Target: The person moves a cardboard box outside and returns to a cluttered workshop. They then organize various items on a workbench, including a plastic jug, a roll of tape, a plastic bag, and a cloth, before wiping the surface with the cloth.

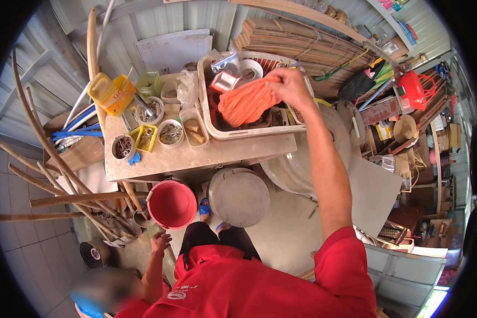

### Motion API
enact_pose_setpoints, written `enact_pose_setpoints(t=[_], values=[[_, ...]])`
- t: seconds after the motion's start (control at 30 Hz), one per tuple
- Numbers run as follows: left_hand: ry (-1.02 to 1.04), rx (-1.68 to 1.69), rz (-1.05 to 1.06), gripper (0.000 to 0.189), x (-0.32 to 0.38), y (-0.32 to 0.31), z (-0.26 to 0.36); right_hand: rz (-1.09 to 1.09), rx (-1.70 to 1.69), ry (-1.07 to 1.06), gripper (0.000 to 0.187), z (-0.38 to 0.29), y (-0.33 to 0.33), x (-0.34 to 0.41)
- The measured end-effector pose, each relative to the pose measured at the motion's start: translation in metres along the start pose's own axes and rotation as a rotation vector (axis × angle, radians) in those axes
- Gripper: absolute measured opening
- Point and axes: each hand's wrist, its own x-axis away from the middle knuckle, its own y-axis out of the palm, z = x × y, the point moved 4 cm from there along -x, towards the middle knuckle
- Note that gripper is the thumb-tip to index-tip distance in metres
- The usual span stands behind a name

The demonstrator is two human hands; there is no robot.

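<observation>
My right hand (289,87) pinches the upper end of a crumpled orange cloth (246,104). The fabric hangs over a white plastic crate (254,133) and covers part of what is inside. Beside the cloth in the crate lie a spool of shiny wire (225,82), a white roll (251,68) and a clear plastic bag (226,63). Lower down at my left side, my left hand (161,240) hangs with fingers apart and nothing visible in it. Nearest to it is a red bucket (172,204), just beyond the fingertips.
Tubs of screws (123,147) and nails (170,134), plus a yellow jug (110,93), stand on the worktop (163,161). A round lidded drum (239,197) is before my feet. Long wooden handles (75,198) lean at left. A person's blurred head (105,288) is at lower left.
</observation>
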Motion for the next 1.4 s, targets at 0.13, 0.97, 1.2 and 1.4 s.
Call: enact_pose_setpoints(t=[0.13,0.97,1.2,1.4], values=[[-0.079,-0.021,0.023,0.045,0.000,0.010,-0.001,0.101,-0.030,-0.008,0.010,-0.029,-0.026,-0.013],[-0.113,-0.076,0.012,0.045,0.000,0.056,0.016,0.072,-0.176,-0.096,0.015,-0.094,0.002,-0.029],[-0.044,-0.030,0.043,0.044,-0.003,0.051,0.014,-0.209,0.470,-0.168,0.048,-0.028,0.085,0.023],[0.690,-0.017,0.301,0.026,0.004,0.052,0.098,0.278,0.483,-0.333,0.056,-0.072,0.103,0.105]])
